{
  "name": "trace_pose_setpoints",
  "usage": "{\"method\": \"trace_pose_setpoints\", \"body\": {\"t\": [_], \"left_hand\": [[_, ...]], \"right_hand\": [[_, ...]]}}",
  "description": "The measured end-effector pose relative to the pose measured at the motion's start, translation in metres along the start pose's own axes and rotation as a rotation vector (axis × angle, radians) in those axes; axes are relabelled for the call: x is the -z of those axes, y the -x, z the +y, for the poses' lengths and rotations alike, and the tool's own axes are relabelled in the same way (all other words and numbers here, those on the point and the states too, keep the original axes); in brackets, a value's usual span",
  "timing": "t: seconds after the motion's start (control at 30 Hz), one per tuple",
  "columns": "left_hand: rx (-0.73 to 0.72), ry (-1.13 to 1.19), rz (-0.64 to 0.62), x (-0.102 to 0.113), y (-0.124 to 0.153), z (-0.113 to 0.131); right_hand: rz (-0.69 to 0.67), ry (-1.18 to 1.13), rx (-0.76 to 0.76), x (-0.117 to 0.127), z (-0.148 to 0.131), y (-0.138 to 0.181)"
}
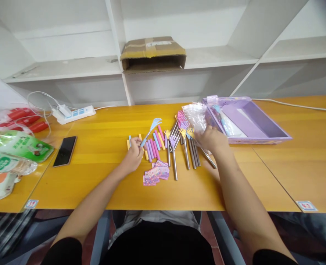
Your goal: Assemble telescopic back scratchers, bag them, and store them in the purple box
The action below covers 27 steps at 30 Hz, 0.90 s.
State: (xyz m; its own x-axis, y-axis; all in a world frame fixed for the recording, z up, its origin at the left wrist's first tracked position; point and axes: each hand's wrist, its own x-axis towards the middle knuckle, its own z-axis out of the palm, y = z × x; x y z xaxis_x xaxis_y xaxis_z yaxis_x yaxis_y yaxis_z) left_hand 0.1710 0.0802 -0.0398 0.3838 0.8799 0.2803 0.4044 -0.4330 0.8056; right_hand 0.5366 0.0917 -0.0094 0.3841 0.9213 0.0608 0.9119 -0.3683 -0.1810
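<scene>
My left hand [132, 156] is closed round the handle of a light blue back scratcher [151, 130], whose claw head points up and right. Beside it lies a row of pastel handles [155, 144] in pink, purple, yellow and blue. My right hand [212, 139] is closed on a clear plastic bag [196, 116] at the heads of several metal-stemmed back scratchers [185, 147] with coloured claws. A small stack of pink cards [156, 173] lies in front of the handles.
A purple tray [262, 138] stands to the right of the scratchers. A black phone [65, 151], a white power strip [74, 113] and snack packets [16, 147] lie at the left. A cardboard box [153, 53] sits on the white shelf behind the yellow table [102, 184].
</scene>
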Motion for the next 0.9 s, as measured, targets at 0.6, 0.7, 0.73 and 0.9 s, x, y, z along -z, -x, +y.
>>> {"method": "trace_pose_setpoints", "body": {"t": [0.6, 0.7, 0.73, 0.9], "left_hand": [[0.26, 0.539, -0.22, -0.009, 0.029, 0.018], [0.243, 0.53, -0.308, -0.013, 0.032, 0.023], [0.222, 0.525, -0.314, -0.014, 0.033, 0.023], [0.13, 0.431, -0.215, -0.017, 0.033, 0.022]], "right_hand": [[0.028, -1.215, 0.564, -0.021, -0.062, 0.066], [-0.17, -1.363, 0.653, -0.025, -0.08, 0.093], [-0.237, -1.392, 0.665, -0.026, -0.083, 0.099], [-0.512, -1.46, 0.629, -0.033, -0.091, 0.109]]}}
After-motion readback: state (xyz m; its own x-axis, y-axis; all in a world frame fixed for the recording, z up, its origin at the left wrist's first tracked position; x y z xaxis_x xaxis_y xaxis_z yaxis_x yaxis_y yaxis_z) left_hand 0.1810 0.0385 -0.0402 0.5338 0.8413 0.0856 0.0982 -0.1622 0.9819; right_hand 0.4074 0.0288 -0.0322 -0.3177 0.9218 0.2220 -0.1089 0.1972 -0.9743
